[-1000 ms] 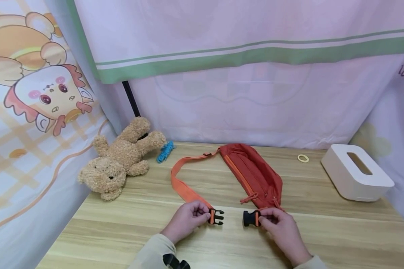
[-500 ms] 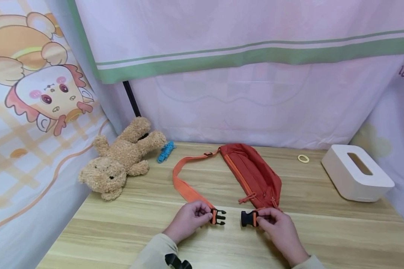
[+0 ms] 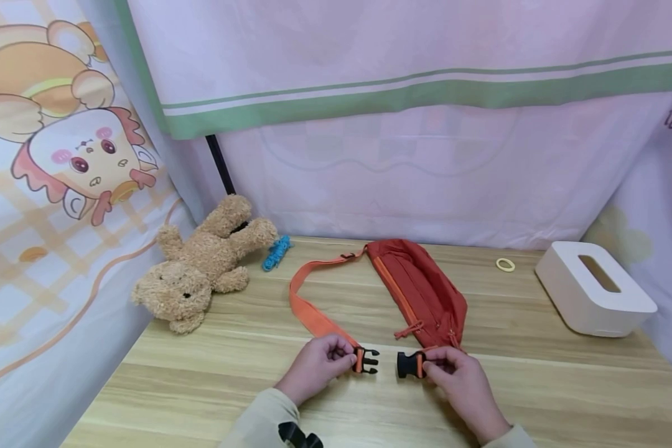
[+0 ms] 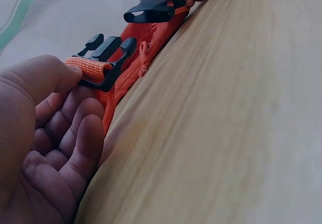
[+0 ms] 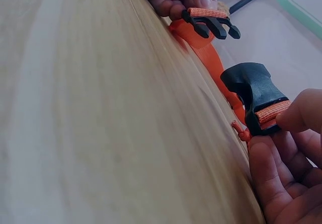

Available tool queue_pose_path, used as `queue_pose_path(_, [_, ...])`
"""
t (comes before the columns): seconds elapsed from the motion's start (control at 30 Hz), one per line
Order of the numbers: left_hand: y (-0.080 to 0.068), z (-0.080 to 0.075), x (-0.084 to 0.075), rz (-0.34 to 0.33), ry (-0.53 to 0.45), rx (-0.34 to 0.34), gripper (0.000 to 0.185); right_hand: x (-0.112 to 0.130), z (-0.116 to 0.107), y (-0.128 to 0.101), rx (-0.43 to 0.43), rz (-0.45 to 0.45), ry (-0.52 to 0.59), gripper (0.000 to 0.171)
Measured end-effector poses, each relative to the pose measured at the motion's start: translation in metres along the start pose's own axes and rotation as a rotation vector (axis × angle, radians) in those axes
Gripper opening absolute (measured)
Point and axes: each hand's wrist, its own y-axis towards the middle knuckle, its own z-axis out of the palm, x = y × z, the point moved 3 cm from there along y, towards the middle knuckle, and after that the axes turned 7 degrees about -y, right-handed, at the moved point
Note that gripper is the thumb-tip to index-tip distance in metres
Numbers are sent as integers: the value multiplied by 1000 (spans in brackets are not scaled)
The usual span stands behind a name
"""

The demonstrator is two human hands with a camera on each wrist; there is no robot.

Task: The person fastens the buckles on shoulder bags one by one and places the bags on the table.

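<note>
A red waist bag [image 3: 417,289] lies on the table with its orange strap [image 3: 308,311] curving out to the left. My left hand [image 3: 318,366] pinches the strap end at the black pronged buckle half [image 3: 366,360], whose prongs point right. Opposite it, my right hand [image 3: 463,381] pinches the black socket buckle half [image 3: 410,365] by its webbing end, its mouth facing left. A small gap separates the two halves. In the left wrist view the prongs [image 4: 106,49] show plainly; in the right wrist view the socket [image 5: 251,85] sits between thumb and fingers.
A brown teddy bear [image 3: 193,261] lies at the left, with a blue cord bundle [image 3: 277,252] beside it. At the right stand a white tissue box [image 3: 593,289] and, left of it, a pale yellow ring [image 3: 505,265]. Curtains hang behind the wooden table [image 3: 201,373].
The right hand has moved left with the socket half, and the left hand slightly right with the pronged half. The gap between the halves has narrowed.
</note>
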Motion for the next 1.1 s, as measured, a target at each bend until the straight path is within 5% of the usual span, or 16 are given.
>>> queue_pose_path(1.1, [3,5,3,4,13,10,7,3,7,-2,6,1,48,14])
